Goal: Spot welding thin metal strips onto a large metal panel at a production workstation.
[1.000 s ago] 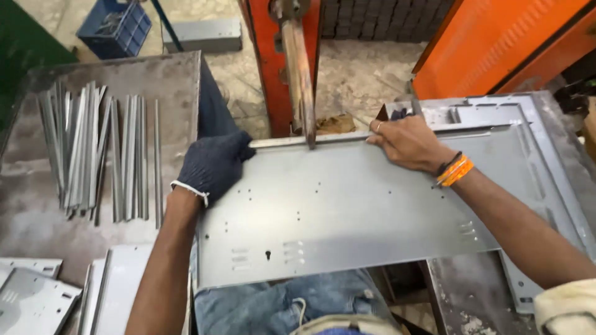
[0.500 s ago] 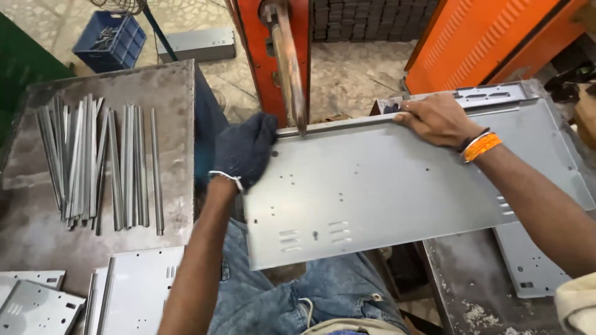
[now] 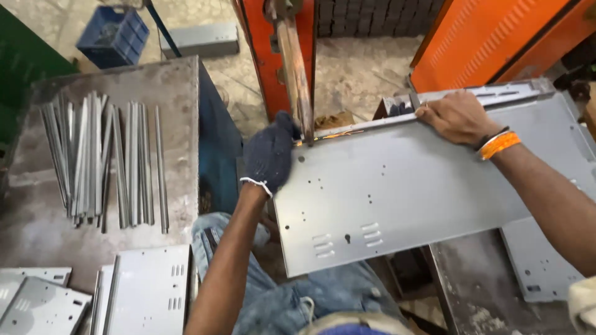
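Over on the far left, a bundle of thin metal strips [image 3: 102, 158] lies on a worn grey table [image 3: 180, 93], the strips running roughly parallel, away from the viewer. Nearer the bottom edge, flat grey metal panels [image 3: 149, 291] with small slots rest on the same table, partly overlapping. Beyond the table, a blue crate [image 3: 113, 36] stands on the floor, with a grey box [image 3: 200, 40] just beside it.

Moving toward the middle, the left hand [image 3: 270, 155], in a dark knitted glove, is closed on the upper left corner of a large grey metal sheet [image 3: 397, 192]. That sheet is held over the person's lap, tilted slightly, with small holes near its left edge and louvre slots near its lower edge. Just above the gloved hand, a copper-coloured welding arm [image 3: 295, 68] comes down from an orange machine [image 3: 270, 56] and meets the sheet's top edge, where small sparks [image 3: 323, 136] show.

Further right, the bare right hand [image 3: 456, 115], with an orange band [image 3: 500, 144] at the wrist, grips the sheet's upper edge, fingers curled over it. Under the sheet's right end lies another grey panel [image 3: 540, 267] on a second table [image 3: 472, 298]. An orange cabinet [image 3: 490, 37] stands behind.
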